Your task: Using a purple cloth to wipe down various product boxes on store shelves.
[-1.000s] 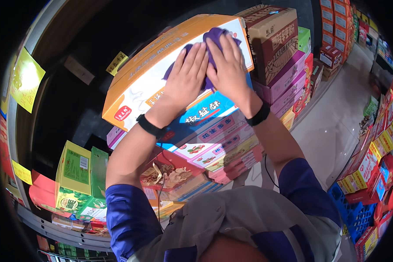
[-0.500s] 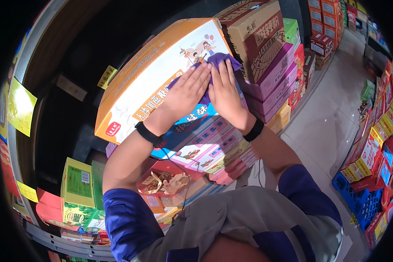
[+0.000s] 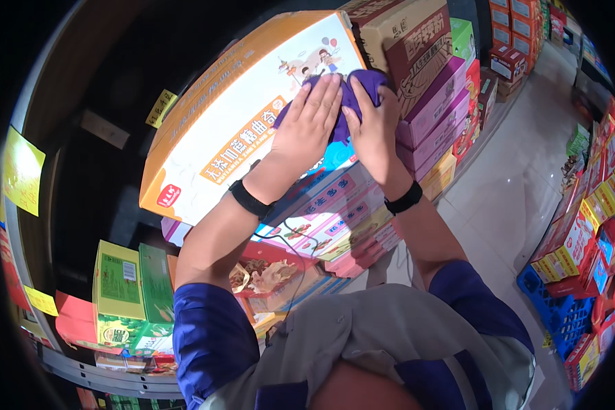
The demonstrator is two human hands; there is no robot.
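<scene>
A purple cloth [image 3: 369, 79] lies bunched against the upper right part of a large white and orange carton [image 3: 236, 126]. My left hand [image 3: 309, 121] presses flat on the cloth, its fingers stretched out close together. Beside it, my right hand [image 3: 374, 126] grips the cloth near the carton's right edge, with the fingers bent round it and partly out of sight. Cartoon children and an orange label decorate the carton's face. Under it, a pile of blue, pink and white boxes [image 3: 328, 198] shows partly behind my forearms.
Right of the carton stand a brown carton [image 3: 417, 51] and stacked purple boxes [image 3: 434, 102]. An open red box [image 3: 270, 277] with crumpled paper is below. Green and yellow boxes [image 3: 119, 280] sit on the left shelf. A blue crate [image 3: 560, 311] stands across the tiled aisle [image 3: 488, 191].
Both hands have shifted a little to the right with the cloth. My right hand has gone from lying flat to bent round the cloth at the carton's edge. The view has moved slightly.
</scene>
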